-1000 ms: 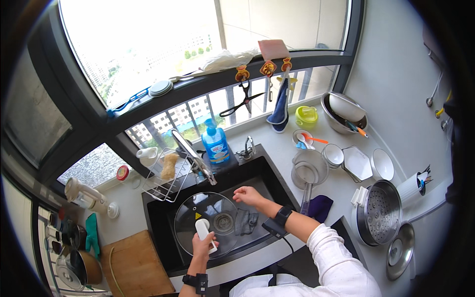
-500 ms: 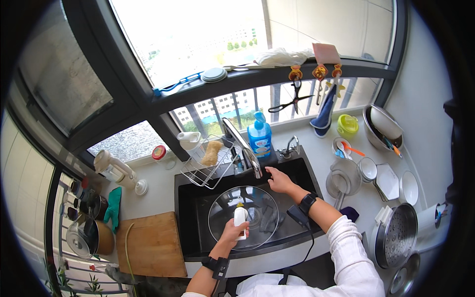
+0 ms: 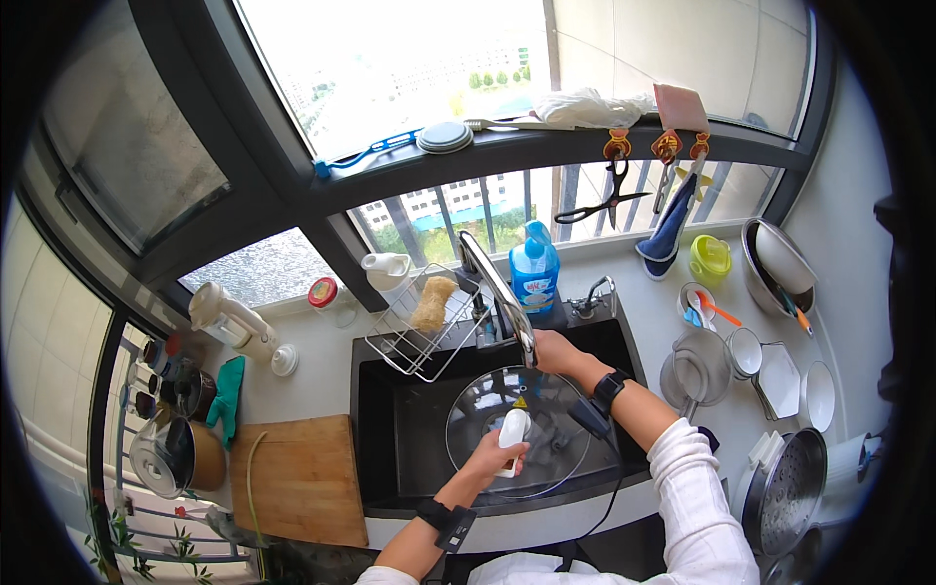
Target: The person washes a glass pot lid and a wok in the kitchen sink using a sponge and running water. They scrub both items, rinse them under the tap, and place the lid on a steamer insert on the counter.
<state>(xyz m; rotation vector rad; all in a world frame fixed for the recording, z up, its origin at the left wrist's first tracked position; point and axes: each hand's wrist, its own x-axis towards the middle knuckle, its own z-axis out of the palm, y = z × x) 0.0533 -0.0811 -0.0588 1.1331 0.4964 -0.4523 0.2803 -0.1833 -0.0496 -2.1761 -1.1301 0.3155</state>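
- Already settled: the left hand (image 3: pixel 499 454) has its fingers closed around the white handle (image 3: pixel 513 429) of a glass lid (image 3: pixel 478 414), coming in from 7 o'clock.
- The lid lies flat or nearly so within the outline of the black sink (image 3: pixel 395 444), slightly toward 4 o'clock of the basin's middle.
- The right hand (image 3: pixel 556 352) is at the lid's 1 o'clock, right by the end of the faucet (image 3: pixel 507 302).
- This looks like an early stage: no stream of water or foam can be made out, the sponge (image 3: pixel 432 304) lies in the wire rack (image 3: pixel 400 356) at 11 o'clock, and the blue bottle (image 3: pixel 533 278) stands untouched at 12 o'clock.
- Left open: the lid is not yet set down on the desk (image 3: pixel 322 380).
- Hard to make out: the right fingers are largely hidden at the spout, so I cannot tell whether they grip it or only touch it.
- The grey cloth (image 3: pixel 561 434) shows only blurred through the reflecting glass; whether the lid rests on anything is unclear.
- At 4 o'clock, the steamer pot (image 3: pixel 785 492) fades into the dark rim.
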